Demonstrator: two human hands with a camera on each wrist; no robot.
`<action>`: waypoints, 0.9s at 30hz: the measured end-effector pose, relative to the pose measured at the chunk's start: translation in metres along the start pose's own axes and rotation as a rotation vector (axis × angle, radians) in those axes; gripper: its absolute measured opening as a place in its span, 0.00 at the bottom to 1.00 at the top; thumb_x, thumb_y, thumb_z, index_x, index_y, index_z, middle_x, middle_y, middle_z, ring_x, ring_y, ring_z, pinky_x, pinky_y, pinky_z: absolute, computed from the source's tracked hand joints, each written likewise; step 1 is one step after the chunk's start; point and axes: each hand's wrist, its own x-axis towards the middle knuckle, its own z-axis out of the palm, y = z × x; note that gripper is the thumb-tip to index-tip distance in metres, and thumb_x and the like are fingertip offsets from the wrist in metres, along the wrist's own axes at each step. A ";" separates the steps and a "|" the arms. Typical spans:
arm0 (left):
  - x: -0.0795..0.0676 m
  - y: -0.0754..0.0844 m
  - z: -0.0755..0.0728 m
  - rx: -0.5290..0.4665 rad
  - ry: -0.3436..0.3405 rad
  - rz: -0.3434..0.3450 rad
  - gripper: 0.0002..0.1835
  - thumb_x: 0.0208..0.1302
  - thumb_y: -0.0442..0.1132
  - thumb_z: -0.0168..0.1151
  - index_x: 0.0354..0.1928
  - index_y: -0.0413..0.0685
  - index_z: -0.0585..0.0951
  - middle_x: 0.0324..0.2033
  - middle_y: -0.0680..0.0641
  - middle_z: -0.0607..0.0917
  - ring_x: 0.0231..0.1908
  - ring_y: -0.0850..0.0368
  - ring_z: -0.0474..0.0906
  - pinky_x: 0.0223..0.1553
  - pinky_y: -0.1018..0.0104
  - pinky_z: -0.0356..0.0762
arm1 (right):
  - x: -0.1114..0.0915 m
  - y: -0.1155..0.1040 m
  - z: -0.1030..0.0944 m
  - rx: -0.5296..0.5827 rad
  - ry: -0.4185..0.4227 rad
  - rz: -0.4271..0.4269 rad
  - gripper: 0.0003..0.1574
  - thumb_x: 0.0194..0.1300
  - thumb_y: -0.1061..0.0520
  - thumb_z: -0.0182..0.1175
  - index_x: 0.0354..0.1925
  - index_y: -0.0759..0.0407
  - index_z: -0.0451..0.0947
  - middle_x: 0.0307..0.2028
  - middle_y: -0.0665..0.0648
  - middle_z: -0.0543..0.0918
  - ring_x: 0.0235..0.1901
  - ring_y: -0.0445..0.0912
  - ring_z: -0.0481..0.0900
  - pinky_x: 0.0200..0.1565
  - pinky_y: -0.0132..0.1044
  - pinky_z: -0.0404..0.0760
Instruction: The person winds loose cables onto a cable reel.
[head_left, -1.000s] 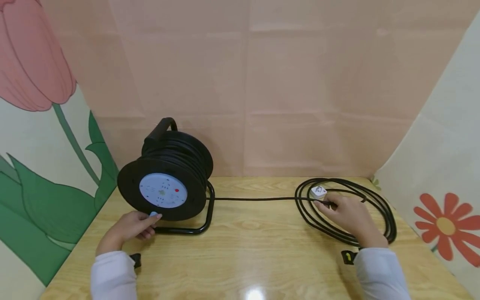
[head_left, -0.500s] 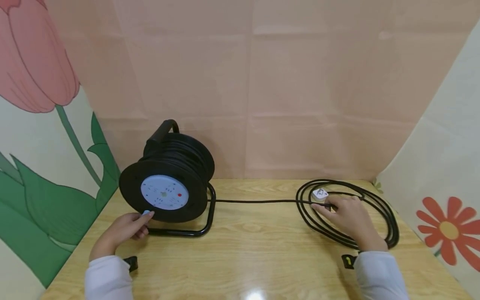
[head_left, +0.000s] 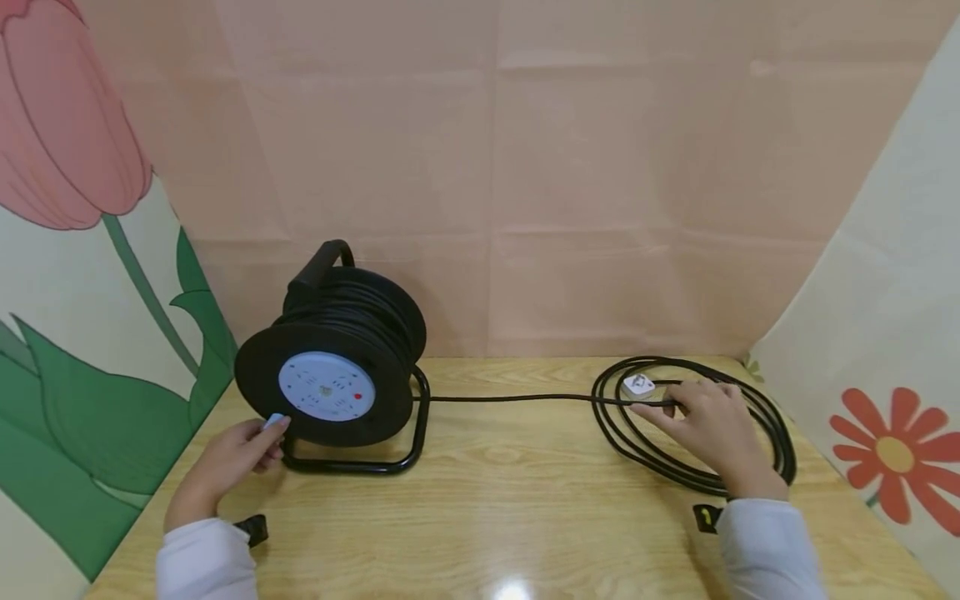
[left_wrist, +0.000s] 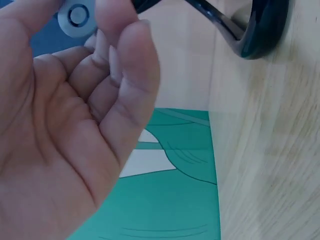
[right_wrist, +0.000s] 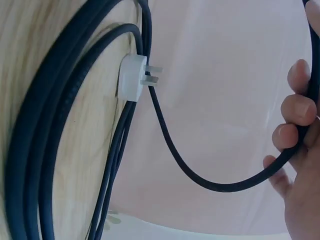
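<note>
A black cable reel [head_left: 258, 375] with a white socket face [head_left: 327, 386] stands on its tube frame at the left. My left hand [head_left: 228, 467] pinches the small pale winding knob [head_left: 275, 419] at the lower left of the reel's rim; in the left wrist view the knob [left_wrist: 77, 16] shows its round end between the fingers. From the reel a stretch of black cable [head_left: 510, 398] runs straight to my right hand [head_left: 708, 429], whose fingers curl round it. The right wrist view shows the held cable [right_wrist: 227, 188] sagging in a curve below that hand.
Loose loops of cable [head_left: 652, 360] lie on the wooden table [head_left: 480, 517] under my right hand. A white plug [head_left: 638, 385] rests inside them, its pins [right_wrist: 150, 80] visible in the right wrist view. A pinkish backdrop [head_left: 487, 167] and flower-printed side sheets [head_left: 892, 275] enclose the table.
My left hand has moved left and a little down, carrying the knob round the bottom of the reel toward its left side. The right hand has shifted slightly right, still gripping the cable.
</note>
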 end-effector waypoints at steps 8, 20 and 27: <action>-0.001 -0.001 -0.005 0.002 0.063 0.011 0.33 0.75 0.62 0.48 0.43 0.33 0.78 0.35 0.45 0.83 0.35 0.54 0.79 0.40 0.57 0.79 | 0.000 -0.006 -0.002 0.061 -0.013 -0.058 0.16 0.63 0.42 0.69 0.25 0.42 0.73 0.21 0.41 0.68 0.25 0.42 0.63 0.35 0.41 0.56; -0.005 0.006 -0.010 -0.004 0.225 -0.048 0.37 0.68 0.69 0.54 0.47 0.37 0.81 0.36 0.46 0.87 0.34 0.57 0.82 0.38 0.64 0.78 | 0.004 -0.016 0.003 0.028 0.073 -0.126 0.13 0.58 0.42 0.73 0.26 0.37 0.77 0.16 0.38 0.63 0.15 0.36 0.59 0.19 0.34 0.58; -0.010 0.015 -0.010 -0.084 0.355 -0.042 0.34 0.66 0.67 0.58 0.45 0.38 0.81 0.32 0.49 0.88 0.33 0.59 0.85 0.37 0.75 0.75 | 0.006 -0.022 0.007 0.019 0.116 -0.154 0.17 0.53 0.42 0.76 0.23 0.41 0.77 0.15 0.38 0.64 0.14 0.37 0.59 0.17 0.35 0.58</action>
